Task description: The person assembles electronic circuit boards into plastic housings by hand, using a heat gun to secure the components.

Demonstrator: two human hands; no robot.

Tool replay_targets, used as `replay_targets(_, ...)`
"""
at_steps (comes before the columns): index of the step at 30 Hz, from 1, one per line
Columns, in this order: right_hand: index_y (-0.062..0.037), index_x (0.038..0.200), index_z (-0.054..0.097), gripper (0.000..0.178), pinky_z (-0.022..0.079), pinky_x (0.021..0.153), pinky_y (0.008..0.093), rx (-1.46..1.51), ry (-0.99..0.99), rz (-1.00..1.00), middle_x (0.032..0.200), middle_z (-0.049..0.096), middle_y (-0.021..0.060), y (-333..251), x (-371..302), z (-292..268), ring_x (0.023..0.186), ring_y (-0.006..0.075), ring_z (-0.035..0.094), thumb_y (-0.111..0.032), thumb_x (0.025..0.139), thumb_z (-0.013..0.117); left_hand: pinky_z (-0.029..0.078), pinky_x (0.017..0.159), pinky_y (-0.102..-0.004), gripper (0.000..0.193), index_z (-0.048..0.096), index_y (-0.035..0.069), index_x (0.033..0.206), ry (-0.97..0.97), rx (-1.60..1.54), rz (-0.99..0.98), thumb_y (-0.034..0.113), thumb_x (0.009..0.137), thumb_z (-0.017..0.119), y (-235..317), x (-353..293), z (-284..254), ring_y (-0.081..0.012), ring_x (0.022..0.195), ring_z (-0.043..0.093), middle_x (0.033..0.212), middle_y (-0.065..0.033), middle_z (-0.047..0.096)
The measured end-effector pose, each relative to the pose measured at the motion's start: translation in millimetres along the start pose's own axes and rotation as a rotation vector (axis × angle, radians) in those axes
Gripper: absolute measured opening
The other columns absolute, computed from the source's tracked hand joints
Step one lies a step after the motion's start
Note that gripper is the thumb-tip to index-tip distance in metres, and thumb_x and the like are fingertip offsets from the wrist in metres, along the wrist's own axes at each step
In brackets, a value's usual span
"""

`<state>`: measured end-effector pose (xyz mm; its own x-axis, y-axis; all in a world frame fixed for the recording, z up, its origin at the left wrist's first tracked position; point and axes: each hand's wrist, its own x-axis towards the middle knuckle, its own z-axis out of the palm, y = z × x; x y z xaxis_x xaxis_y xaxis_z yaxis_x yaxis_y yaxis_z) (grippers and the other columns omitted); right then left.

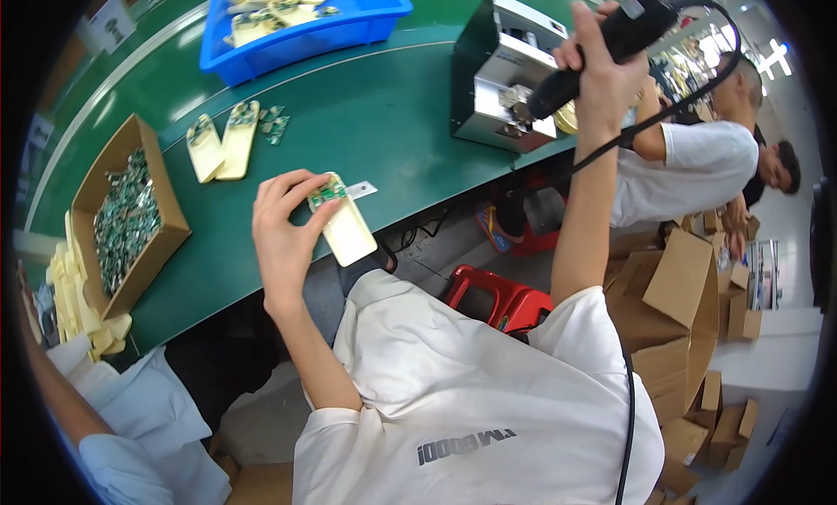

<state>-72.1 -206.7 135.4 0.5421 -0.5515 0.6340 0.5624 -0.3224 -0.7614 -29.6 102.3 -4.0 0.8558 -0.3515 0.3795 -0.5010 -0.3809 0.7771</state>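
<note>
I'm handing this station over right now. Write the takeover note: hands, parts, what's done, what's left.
Left hand: holds a cream housing with a green circuit board at its top end, above the green bench.
Right hand: raised, gripping the black corded screwdriver.
Parts: two cream housings lie on the bench; loose boards fill the cardboard box; more pieces sit in the blue bin.
Done: board seated in the held housing.
Left: screwdriver not yet applied.

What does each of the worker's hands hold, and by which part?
The left hand grips a cream plastic casing at its upper end, by the green circuit board. The right hand wraps a black electric screwdriver mid-barrel.
</note>
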Motion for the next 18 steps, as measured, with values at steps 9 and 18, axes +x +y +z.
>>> replay_targets(9,-0.0032,0.107,0.055,0.029,0.041,0.045,0.0272,0.41,-0.176,0.156,0.077,0.058,0.0052,-22.7,-61.9,56.2,0.046,0.0103,0.047,0.0,0.083,0.071,0.045,0.085,-0.0342,0.027,0.074,0.009,0.095,0.004,0.016,0.013,0.012,0.069,0.079,-4.8,-2.3,-1.6,-0.022,0.097,0.057,0.097,-0.0013,0.065)
replay_targets(18,-0.0018,0.099,0.056,0.026,0.045,0.052,0.0217,0.308,-0.407,0.044,0.076,0.06,0.003,-11.3,-101.8,157.8,0.056,0.0081,0.055,-0.003,0.08,0.074,0.044,0.084,-0.0338,0.028,0.073,0.01,0.095,0.04,0.004,0.046,0.015,0.068,0.081,-12.0,-5.4,1.0,-0.0212,0.095,0.057,0.096,-0.0005,0.065)
